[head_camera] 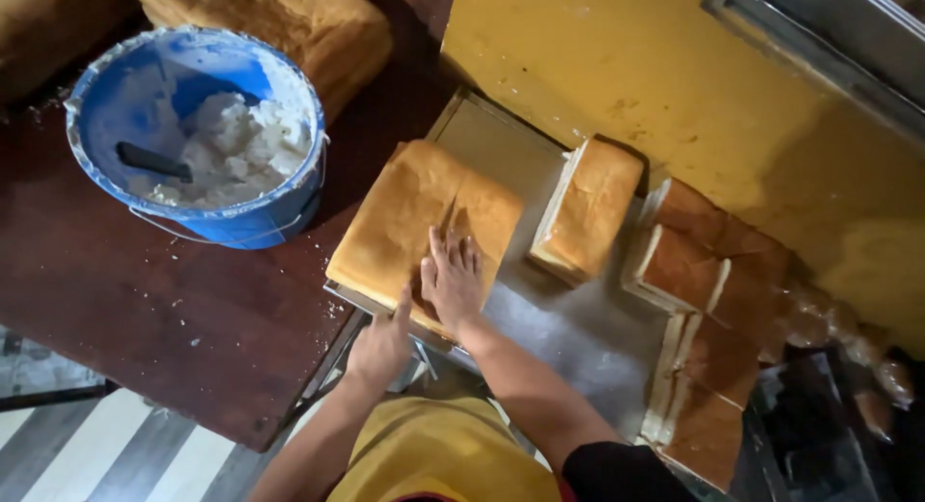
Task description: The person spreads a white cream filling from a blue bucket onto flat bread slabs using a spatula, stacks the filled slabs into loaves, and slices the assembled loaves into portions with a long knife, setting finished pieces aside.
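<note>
My right hand [453,278] lies flat on the near edge of the big square sponge cake slab [424,227], fingers spread and pressed down on its golden crust, which I judge steadies it. My left hand [383,340] is at the slab's near corner, fingers curled at the edge of the metal tray [371,304] it rests on; I cannot tell whether it grips the tray or only touches it. The slab sits at the middle of the scene, half over the dark wooden table [164,319] and half over the metal worktop [578,338], close to my body so both hands can bear on it.

To the right, just beside it, a smaller cake block [590,208] leans on its side, and further right more cut cake pieces [703,300] stand packed against the yellow wall [674,88], probably to keep them upright and out of the way. On the left, far side of the table, a blue bucket [251,223] holds white cream [236,150] with a dark handle [152,161] sticking out, near enough to reach. Beyond it more uncut loaves [289,20] lie at the far edge
</note>
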